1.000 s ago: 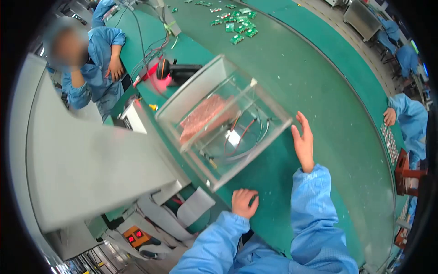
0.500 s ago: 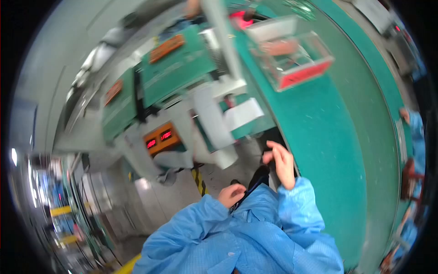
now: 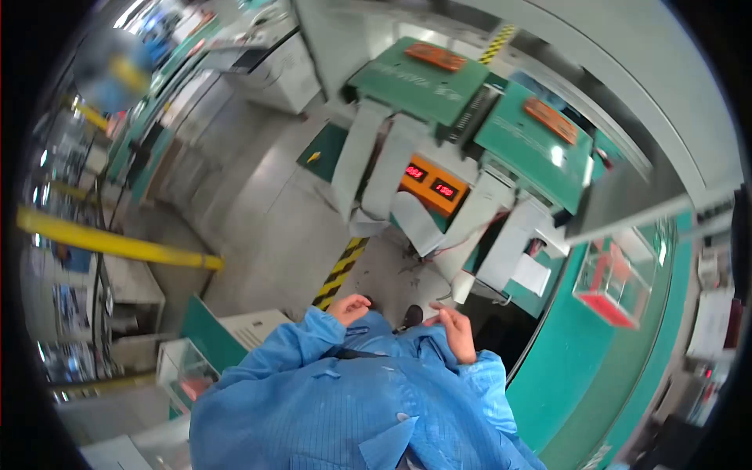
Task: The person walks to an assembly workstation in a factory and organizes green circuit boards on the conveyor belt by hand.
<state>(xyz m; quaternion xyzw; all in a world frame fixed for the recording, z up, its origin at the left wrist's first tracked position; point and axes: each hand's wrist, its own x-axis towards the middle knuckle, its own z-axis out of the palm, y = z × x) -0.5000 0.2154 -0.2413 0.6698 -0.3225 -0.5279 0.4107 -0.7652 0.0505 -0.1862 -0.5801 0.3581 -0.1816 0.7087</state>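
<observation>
Low in front of my blue smock, my left hand (image 3: 349,309) hangs in the air with loosely bent fingers and nothing visible in it. To its right, my right hand (image 3: 454,331) is raised, fingers stretched and slightly curved, also with nothing visible in it. Neither hand touches an object. Ahead stands a test station: two green boards (image 3: 423,82) with orange handles (image 3: 551,120), grey ribbon cables (image 3: 389,168) hanging from them, and an orange box (image 3: 433,186) with two red digital displays. A white paper or card (image 3: 531,276) is on the station's right.
On my right runs a green workbench (image 3: 560,352) carrying a clear box (image 3: 615,286) with a red label. Yellow-black floor tape (image 3: 341,274) lies ahead. At left are a yellow rail (image 3: 117,239) and another clear box (image 3: 184,376) beside a green panel (image 3: 205,333).
My view has swung left, so the station and bench now appear farther right. More of the left aisle shows. Both hands remain in front of my body, and neither has picked anything up.
</observation>
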